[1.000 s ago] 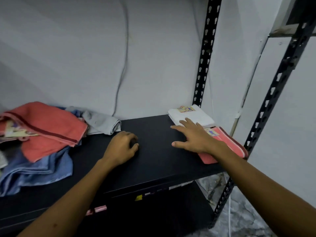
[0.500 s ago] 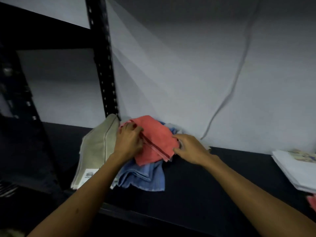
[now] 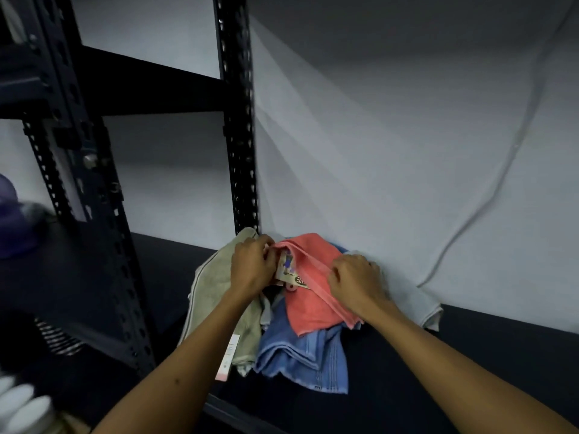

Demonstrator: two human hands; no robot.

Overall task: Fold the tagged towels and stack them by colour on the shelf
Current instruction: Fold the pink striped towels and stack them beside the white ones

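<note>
Gripping the coral towel [image 3: 308,311] (atop the shelf [image 3: 470,355] pile): left hand [image 3: 252,266], right hand [image 3: 355,281].

Single head-worn wide-angle view, looking forward and down from close range onto the dark shelf [image 3: 470,355] against the wall [image 3: 391,136]; both forearms enter from the bottom edge.

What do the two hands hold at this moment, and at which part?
Both hands grip the coral towel on top of the pile. The left hand holds its upper left edge near the paper tag; the right hand pinches its banded edge.
</note>
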